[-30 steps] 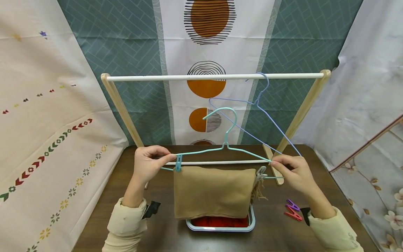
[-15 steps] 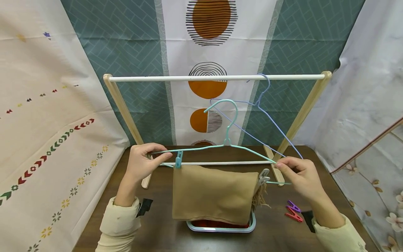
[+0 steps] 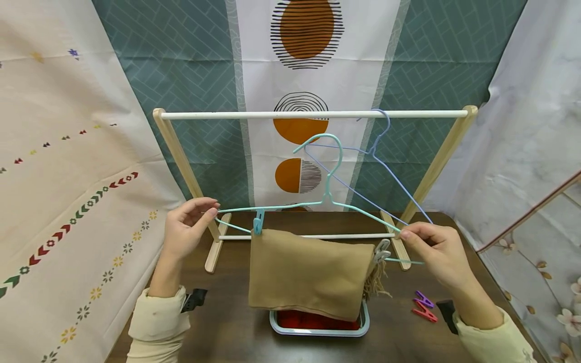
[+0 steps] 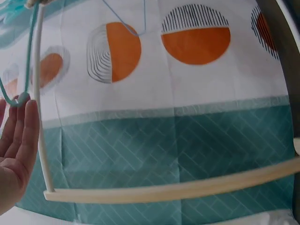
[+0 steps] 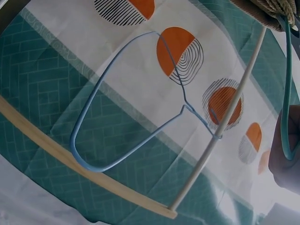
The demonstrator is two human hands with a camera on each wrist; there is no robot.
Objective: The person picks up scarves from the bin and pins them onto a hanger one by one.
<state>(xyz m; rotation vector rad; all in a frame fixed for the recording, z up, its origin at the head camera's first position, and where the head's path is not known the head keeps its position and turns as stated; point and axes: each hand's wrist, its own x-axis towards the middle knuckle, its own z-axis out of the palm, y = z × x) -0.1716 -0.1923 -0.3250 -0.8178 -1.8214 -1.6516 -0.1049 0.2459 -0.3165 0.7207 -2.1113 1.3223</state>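
Note:
A mint-green clothes hanger (image 3: 340, 151) is held up in the head view with its hook upward. Over its lower bar hangs a folded tan cloth (image 3: 308, 275) with a fringe at the right side. One blue clothespin (image 3: 258, 222) clips the cloth's left corner, and a grey clothespin (image 3: 382, 250) sits at its right corner. My right hand (image 3: 433, 247) pinches the hanger's right shoulder between thumb and fingers. At the left end, my left hand (image 3: 188, 224) touches the hanger's tip; in the left wrist view its fingers (image 4: 29, 126) are fairly straight.
Behind the hands stands a wooden rack with a white top rail (image 3: 254, 115). A blue hanger (image 3: 395, 176) hangs from it at the right. Below the cloth is a grey-rimmed tray (image 3: 320, 333) holding something red. Purple (image 3: 424, 299) and red (image 3: 424, 313) clothespins lie on the table.
The green hanger with the cloth has risen and its left side now sits higher. My left hand has slid outward from its left shoulder to its end; my right hand still pinches it.

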